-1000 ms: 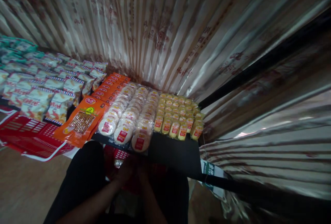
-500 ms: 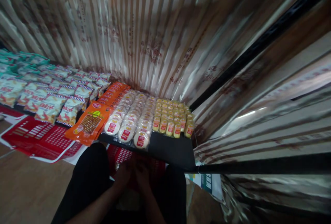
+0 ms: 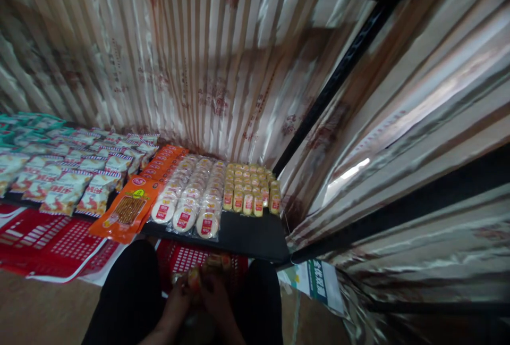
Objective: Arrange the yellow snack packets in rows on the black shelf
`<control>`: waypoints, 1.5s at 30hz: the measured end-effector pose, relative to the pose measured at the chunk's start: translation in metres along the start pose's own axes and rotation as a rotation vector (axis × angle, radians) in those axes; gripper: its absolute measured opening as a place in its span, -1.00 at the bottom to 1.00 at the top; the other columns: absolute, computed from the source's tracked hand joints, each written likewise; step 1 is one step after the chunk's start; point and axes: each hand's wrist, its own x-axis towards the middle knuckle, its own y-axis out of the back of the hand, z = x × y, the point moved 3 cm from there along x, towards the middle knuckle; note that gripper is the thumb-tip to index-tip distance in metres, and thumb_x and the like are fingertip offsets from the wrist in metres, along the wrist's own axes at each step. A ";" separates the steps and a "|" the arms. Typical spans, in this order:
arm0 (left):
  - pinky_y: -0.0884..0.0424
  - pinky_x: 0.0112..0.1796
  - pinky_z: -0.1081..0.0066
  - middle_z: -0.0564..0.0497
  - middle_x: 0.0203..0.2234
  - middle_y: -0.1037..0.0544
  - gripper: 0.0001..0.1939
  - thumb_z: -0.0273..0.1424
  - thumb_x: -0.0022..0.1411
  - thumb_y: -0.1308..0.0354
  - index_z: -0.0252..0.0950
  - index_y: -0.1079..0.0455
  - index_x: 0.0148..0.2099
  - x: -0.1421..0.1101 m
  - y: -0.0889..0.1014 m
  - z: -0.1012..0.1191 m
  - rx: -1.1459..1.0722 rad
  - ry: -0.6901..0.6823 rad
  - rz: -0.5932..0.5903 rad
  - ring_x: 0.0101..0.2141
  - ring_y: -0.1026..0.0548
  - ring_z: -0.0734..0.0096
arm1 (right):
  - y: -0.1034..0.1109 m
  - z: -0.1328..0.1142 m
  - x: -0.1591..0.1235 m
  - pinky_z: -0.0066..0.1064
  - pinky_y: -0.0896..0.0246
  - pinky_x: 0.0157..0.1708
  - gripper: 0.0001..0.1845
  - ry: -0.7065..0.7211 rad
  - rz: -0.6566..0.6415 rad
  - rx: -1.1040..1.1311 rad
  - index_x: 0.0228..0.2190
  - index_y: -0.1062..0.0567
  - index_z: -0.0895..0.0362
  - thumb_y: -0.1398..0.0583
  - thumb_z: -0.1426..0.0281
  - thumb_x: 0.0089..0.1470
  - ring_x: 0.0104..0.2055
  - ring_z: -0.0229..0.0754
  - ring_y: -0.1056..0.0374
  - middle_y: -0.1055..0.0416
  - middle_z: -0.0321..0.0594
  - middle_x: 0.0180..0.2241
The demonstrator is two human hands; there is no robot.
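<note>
Between my knees, my left hand [image 3: 178, 297] and my right hand [image 3: 215, 294] meet over a red basket [image 3: 170, 255]. A small yellow-wrapped snack pack [image 3: 194, 279] is between them, with the fingers of both hands curled round it. Just beyond my right fingers lie more yellow packs [image 3: 218, 261], dim and partly covered. On the black shelf [image 3: 247, 236] in front of me stand rows of similar yellow snack packs [image 3: 247, 204]. Left of those are rows of round white packaged crackers [image 3: 184, 220].
Orange snack bags [image 3: 129, 207] and white snack bags [image 3: 66, 193] fill the shelf's left part. Another red basket [image 3: 51, 244] sits below it. A black post [image 3: 319, 106] and striped plastic sheeting [image 3: 223, 84] enclose the shelf. My knees [image 3: 131, 281] flank the nearer basket.
The view has tilted up, so the shelf sits lower and further left. My hands, earlier dark and low in the basket, now show yellow packs at the fingers.
</note>
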 end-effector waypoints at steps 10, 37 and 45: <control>-0.32 -0.55 0.47 0.12 -0.59 -0.40 -0.55 -0.17 -0.13 -0.17 -0.25 -0.23 -0.18 -0.033 -0.009 0.007 -0.185 0.079 -0.099 -0.55 -0.41 0.40 | 0.029 -0.008 -0.015 -0.34 -0.23 -0.30 -0.78 0.019 -0.179 0.030 -0.44 -0.44 0.20 -0.13 0.38 -0.24 -0.28 -0.07 -0.40 -0.49 -0.14 -0.37; -0.22 -0.54 0.49 0.14 -0.59 -0.37 -0.33 -0.02 -0.21 -0.22 -0.26 -0.22 -0.08 -0.066 -0.065 0.113 -0.335 -0.034 -0.279 -0.57 -0.36 0.47 | 0.126 -0.044 -0.026 -0.50 -0.14 -0.54 -0.56 0.059 -0.103 0.209 -0.41 -0.38 0.18 -0.19 0.04 -0.15 -0.45 -0.26 -0.29 -0.39 -0.24 -0.45; -0.16 -0.61 0.51 0.18 -0.64 -0.34 -0.25 0.07 -0.08 -0.09 -0.31 -0.09 0.05 -0.054 -0.077 0.121 -0.259 -0.114 -0.381 -0.66 -0.30 0.53 | 0.137 -0.057 -0.030 -0.56 0.03 -0.68 -0.50 0.075 -0.058 0.234 -0.37 -0.37 0.14 -0.14 -0.04 -0.13 -0.62 -0.40 -0.12 -0.33 -0.33 -0.49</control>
